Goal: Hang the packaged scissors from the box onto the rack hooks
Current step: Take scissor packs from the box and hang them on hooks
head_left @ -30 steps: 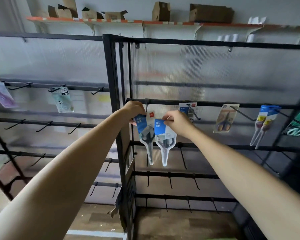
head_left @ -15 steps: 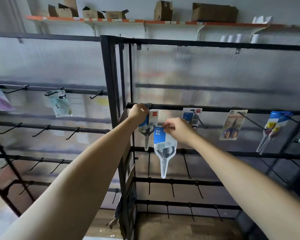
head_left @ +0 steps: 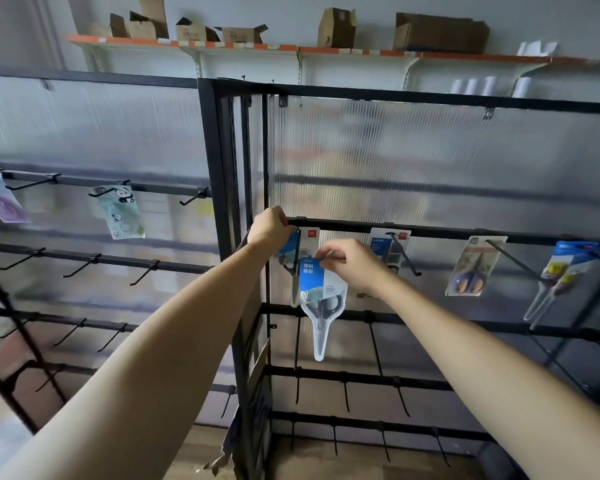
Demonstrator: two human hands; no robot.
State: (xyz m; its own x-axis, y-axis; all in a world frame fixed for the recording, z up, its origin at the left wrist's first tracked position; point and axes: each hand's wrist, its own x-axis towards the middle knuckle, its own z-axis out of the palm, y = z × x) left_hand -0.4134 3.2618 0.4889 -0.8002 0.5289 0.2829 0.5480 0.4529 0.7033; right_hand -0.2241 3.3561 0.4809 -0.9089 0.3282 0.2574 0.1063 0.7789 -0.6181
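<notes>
My right hand pinches the top of a blue-carded packaged scissors, which hangs down in front of the black rack. My left hand grips the card of a second packaged scissors up against the rack's upper rail, at its leftmost hook; the hook itself is hidden behind my fingers. Along that rail to the right hang another blue scissors pack, an orange-handled pack and a long-bladed blue pack. The box is out of view.
Lower rails carry several bare black hooks. The left rack section holds a green panda pack and a purple pack among bare hooks. Cardboard boxes sit on a high orange-edged wall shelf.
My left hand has lifted its pack up to the upper rail's left end. My right hand has held its pack at about the same place just below.
</notes>
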